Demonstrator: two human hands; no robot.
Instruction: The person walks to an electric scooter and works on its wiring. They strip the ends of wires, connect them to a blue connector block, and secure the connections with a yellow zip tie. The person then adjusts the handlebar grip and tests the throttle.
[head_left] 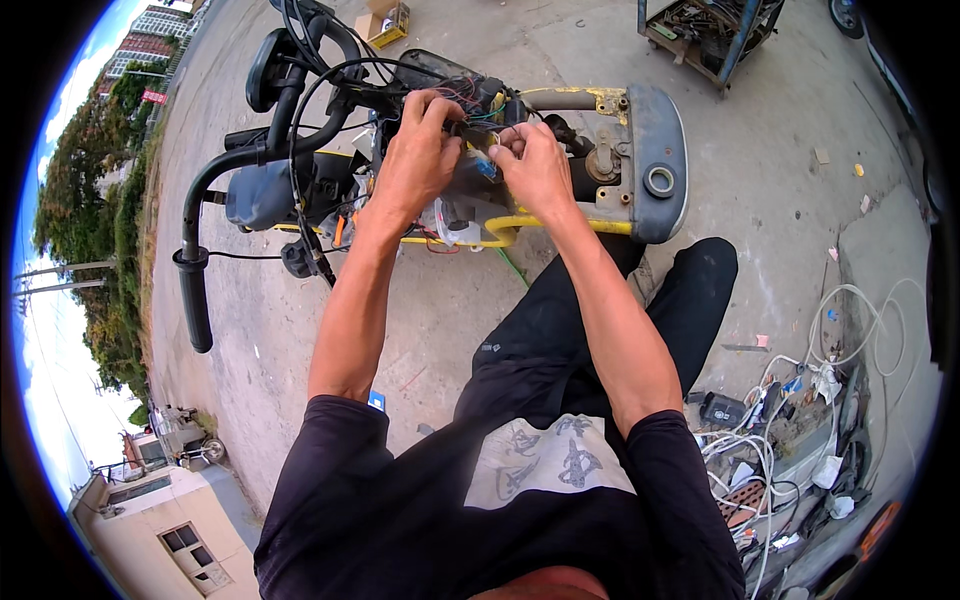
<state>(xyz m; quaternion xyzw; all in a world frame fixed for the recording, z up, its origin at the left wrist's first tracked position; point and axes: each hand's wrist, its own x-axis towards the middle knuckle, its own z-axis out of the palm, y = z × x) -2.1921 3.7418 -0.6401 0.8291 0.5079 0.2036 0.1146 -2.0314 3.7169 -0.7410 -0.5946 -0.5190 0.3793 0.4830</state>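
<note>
Both my hands work over the exposed middle of a partly stripped scooter with a yellow frame. My left hand is closed, its fingertips pinched near a bundle of thin coloured wires. Just to its right, my right hand is closed too, thumb and fingers together. Between the two sets of fingertips shows a small yellowish, shiny piece. A bright blue bit sits just below it, close to my right fingers. What each hand pinches is too small and partly covered to name.
The black handlebar with its cables reaches out to the left. A yellow box stands beyond the scooter, and a metal cart of scrap at the far right. White hose and litter lie at the lower right, near my legs.
</note>
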